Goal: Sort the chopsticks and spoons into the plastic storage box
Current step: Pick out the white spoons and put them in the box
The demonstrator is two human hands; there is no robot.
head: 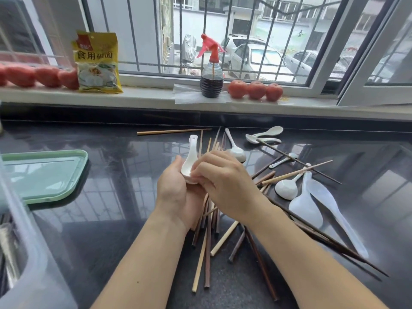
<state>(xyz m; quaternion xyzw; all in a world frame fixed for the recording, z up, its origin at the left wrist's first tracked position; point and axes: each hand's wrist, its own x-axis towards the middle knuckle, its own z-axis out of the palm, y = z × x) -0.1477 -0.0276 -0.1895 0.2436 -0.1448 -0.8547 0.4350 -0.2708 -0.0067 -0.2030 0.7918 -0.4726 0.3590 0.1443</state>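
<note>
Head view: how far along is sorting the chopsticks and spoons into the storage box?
Early. The storage box at left has its green lid off; its contents are too blurred to tell. In hand: both hands, left and right, hold a white spoon. Left: chopsticks and white spoons scattered across the counter.

Upper left of my frame, I see a yellow food packet [97, 63] standing on the windowsill [145, 98], with red tomatoes [48, 76] lined up to its left. At centre top stands a red-capped spray bottle [211, 70] of dark liquid, three more tomatoes [255, 90] just right of it. Parked cars [256, 61] show through the window bars.
</note>
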